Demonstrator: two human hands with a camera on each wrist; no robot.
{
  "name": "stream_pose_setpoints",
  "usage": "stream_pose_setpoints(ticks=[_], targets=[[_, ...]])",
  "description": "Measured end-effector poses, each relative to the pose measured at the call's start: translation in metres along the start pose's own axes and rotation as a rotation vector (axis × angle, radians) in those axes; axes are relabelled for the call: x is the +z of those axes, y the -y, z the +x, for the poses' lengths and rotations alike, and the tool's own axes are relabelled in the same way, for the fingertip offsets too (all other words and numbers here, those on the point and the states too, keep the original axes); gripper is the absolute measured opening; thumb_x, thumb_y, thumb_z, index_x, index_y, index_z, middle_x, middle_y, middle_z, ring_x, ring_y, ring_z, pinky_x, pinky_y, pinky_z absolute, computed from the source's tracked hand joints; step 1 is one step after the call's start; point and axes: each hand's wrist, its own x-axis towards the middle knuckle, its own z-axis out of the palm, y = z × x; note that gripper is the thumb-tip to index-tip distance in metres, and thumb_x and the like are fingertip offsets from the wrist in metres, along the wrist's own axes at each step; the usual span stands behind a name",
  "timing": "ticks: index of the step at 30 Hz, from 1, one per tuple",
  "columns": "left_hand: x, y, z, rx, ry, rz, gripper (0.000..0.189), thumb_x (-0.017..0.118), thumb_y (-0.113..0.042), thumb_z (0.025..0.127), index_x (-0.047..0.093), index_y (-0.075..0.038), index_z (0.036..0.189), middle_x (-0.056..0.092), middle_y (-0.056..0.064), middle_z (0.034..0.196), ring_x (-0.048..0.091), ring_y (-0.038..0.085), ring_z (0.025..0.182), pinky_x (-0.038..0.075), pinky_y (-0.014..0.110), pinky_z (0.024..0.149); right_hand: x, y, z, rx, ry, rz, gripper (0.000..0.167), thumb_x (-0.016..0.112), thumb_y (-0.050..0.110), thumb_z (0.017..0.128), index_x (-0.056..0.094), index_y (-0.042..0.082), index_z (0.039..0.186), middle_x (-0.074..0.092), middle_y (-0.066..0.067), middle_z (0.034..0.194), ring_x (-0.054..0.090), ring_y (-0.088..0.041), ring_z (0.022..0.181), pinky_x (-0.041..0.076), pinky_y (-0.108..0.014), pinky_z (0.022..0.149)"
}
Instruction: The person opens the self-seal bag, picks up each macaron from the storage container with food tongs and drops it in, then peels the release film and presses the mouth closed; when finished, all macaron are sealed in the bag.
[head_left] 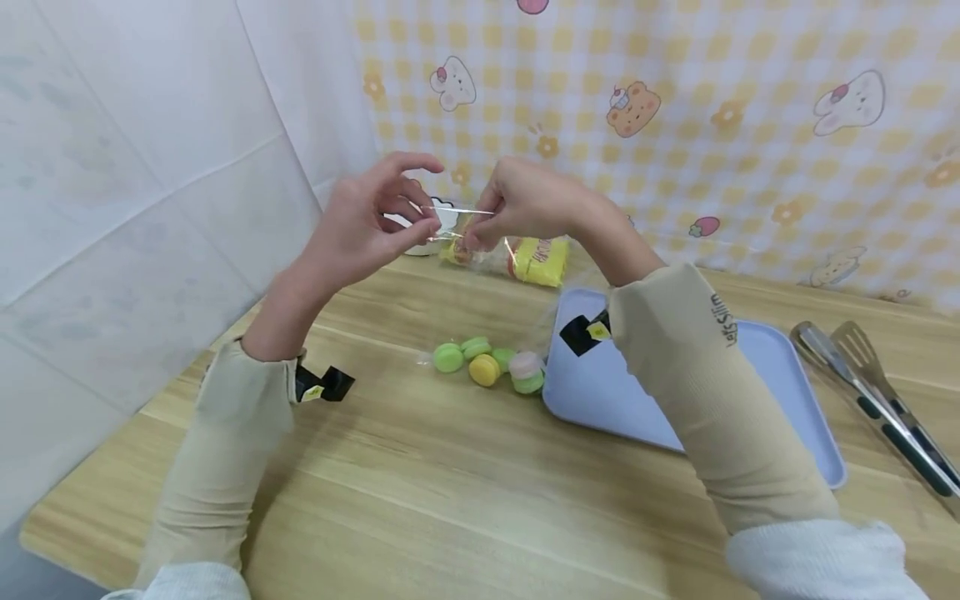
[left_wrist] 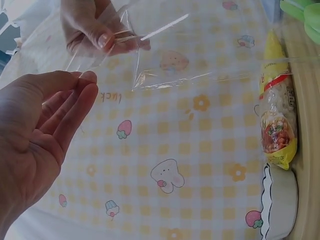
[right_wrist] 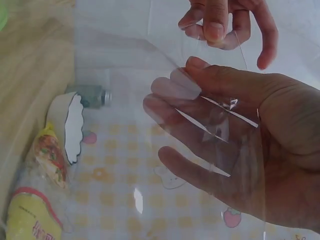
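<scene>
A clear plastic bag (head_left: 459, 210) is stretched between the two hands above the table. My left hand (head_left: 367, 217) pinches one side of its top edge between thumb and fingertips. Opposite it, my right hand (head_left: 536, 200) grips the other side; in the right wrist view its thumb and fingers (right_wrist: 182, 170) lie against the see-through film. Several macarons, among them a yellow macaron (head_left: 483, 370) and a green macaron (head_left: 448, 357), sit below the hands in the head view, seemingly in the bottom of the bag. The film's lower part is hard to make out.
A blue tray (head_left: 600, 408) lies right of the macarons, partly behind the right forearm. Metal tongs (head_left: 862, 379) and a slotted turner (head_left: 862, 350) lie beyond it. At the back are a yellow food packet (head_left: 542, 261), a white wavy-rimmed bowl (left_wrist: 281, 202) and a greenish jar (right_wrist: 92, 96).
</scene>
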Motion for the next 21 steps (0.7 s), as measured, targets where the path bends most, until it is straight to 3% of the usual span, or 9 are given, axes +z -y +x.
stream_pose_setpoints(ticks=[5,7,11,13,16,21], targets=[[-0.01,0.001,-0.003,-0.042,0.002,0.019,0.046,0.07,0.002,0.08,0.054,-0.005,0.123,0.065,0.005,0.083,0.064,0.013,0.068,0.052,0.025,0.056,-0.001,-0.013,-0.011,0.029,-0.001,0.038,0.016,0.069,0.014,0.085,0.075,0.006,0.072,0.07,-0.004,0.075,0.032,-0.004,0.044,0.028,-0.021,0.045],[-0.014,0.001,-0.004,-0.053,0.002,0.014,0.046,0.069,0.003,0.08,0.055,-0.006,0.124,0.065,0.006,0.086,0.065,0.015,0.068,0.053,0.025,0.057,-0.003,-0.021,-0.017,0.053,-0.003,0.051,0.017,0.068,0.015,0.085,0.075,0.007,0.072,0.071,-0.003,0.081,0.045,-0.003,0.05,0.033,-0.022,0.051],[-0.017,0.002,-0.004,-0.06,0.011,-0.023,0.045,0.07,0.004,0.079,0.057,-0.005,0.121,0.065,0.009,0.087,0.065,0.018,0.066,0.053,0.026,0.059,-0.005,-0.033,-0.028,0.076,0.008,0.07,0.015,0.068,0.015,0.086,0.076,0.009,0.076,0.071,-0.004,0.085,0.053,-0.006,0.059,0.037,-0.023,0.056],[-0.015,0.004,-0.003,-0.051,0.024,-0.031,0.043,0.07,0.003,0.079,0.058,-0.004,0.12,0.065,0.009,0.085,0.065,0.017,0.067,0.053,0.027,0.058,-0.007,-0.036,-0.033,0.071,0.015,0.076,0.013,0.069,0.016,0.086,0.077,0.01,0.078,0.071,-0.003,0.085,0.048,-0.005,0.055,0.033,-0.023,0.052],[-0.016,0.006,-0.002,-0.039,0.028,-0.005,0.042,0.069,0.002,0.08,0.057,-0.004,0.121,0.065,0.007,0.085,0.065,0.015,0.068,0.053,0.026,0.059,-0.01,-0.041,-0.043,0.089,0.017,0.038,0.018,0.07,0.018,0.085,0.074,0.009,0.07,0.064,0.0,0.065,0.027,-0.006,0.048,0.024,-0.025,0.046],[-0.023,0.011,-0.001,-0.067,0.012,0.005,0.046,0.069,0.004,0.08,0.056,-0.004,0.123,0.067,0.009,0.087,0.066,0.013,0.07,0.053,0.024,0.061,-0.016,-0.059,-0.067,0.152,-0.009,0.021,0.02,0.069,0.016,0.085,0.071,0.006,0.069,0.064,0.001,0.068,0.042,-0.01,0.052,0.047,-0.024,0.061]])
